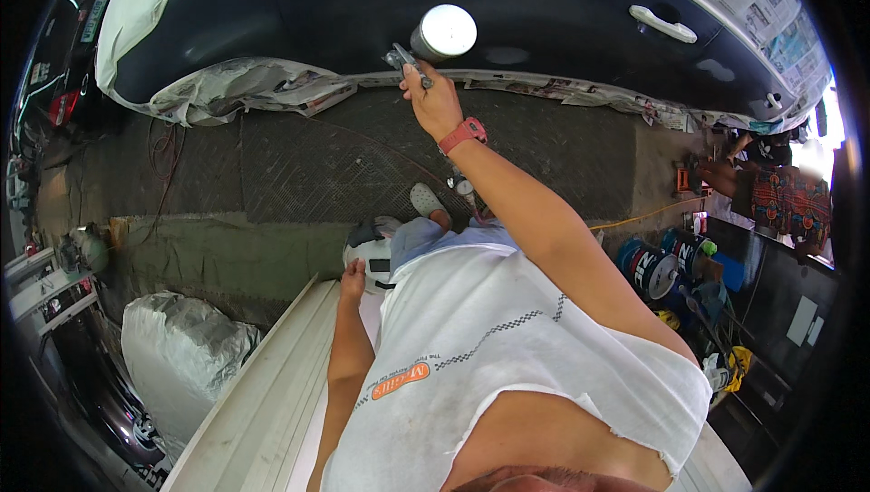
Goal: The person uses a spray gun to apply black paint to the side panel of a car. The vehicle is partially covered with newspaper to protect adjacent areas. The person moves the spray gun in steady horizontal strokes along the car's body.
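My right hand (433, 101), with a red watch on its wrist, is wrapped round a silver spray gun (401, 57). A cup with a round white top (449, 31) sits on the gun. The gun is held up close to a dark car side panel (335, 16), whose lower edge is lined with masking newspaper (258, 84). A small gauge (465, 188) hangs below my right forearm by my legs. My left hand (353, 280) hangs low, fingers loosely stretched and nothing visible in them, beside a white object with a dark patch (377, 265).
A pale door handle (663, 24) juts from the panel. A thin hose (390, 149) crosses the dark floor mat (317, 170). Paint drums (647, 267) and another person (790, 207) are on the right. At left stand another dark car (77, 66) and a silver-covered object (186, 347).
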Motion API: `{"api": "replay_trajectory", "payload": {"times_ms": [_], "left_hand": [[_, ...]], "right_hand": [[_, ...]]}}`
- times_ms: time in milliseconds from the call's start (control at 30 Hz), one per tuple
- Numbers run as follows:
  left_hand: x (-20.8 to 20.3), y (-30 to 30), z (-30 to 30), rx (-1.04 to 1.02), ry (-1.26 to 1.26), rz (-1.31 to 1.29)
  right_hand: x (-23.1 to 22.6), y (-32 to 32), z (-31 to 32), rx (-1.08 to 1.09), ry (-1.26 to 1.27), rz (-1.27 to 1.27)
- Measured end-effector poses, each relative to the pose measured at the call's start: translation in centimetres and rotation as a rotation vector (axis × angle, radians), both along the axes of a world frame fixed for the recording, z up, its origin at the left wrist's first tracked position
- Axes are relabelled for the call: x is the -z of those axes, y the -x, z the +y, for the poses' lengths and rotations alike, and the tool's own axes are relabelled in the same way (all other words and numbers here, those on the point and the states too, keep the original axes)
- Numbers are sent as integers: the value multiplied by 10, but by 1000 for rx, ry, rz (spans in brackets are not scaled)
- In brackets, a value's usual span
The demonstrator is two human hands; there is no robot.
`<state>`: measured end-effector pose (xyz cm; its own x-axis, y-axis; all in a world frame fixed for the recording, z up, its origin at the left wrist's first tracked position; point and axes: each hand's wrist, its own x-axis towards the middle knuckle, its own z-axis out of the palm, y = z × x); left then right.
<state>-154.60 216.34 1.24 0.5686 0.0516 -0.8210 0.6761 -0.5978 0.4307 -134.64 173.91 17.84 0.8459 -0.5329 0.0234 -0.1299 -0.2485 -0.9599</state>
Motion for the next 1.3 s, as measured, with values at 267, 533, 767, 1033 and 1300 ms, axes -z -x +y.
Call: {"api": "replay_trajectory", "payload": {"times_ms": [267,533,767,1033,1300], "left_hand": [[28,44,29,-5,-15,89],[37,-1,-8,116,49,3],[46,-54,-36,148,151,-62],[40,-48,-42,115,145,24],[63,-12,-14,122,141,15]], "right_hand": [[-5,16,-46,54,-114,29],[-30,138,-161,338,106,59],[-54,207,-249,649,183,82],[-76,196,-239,713,95,-47],[-68,101,-118,329,-108,-19]]}}
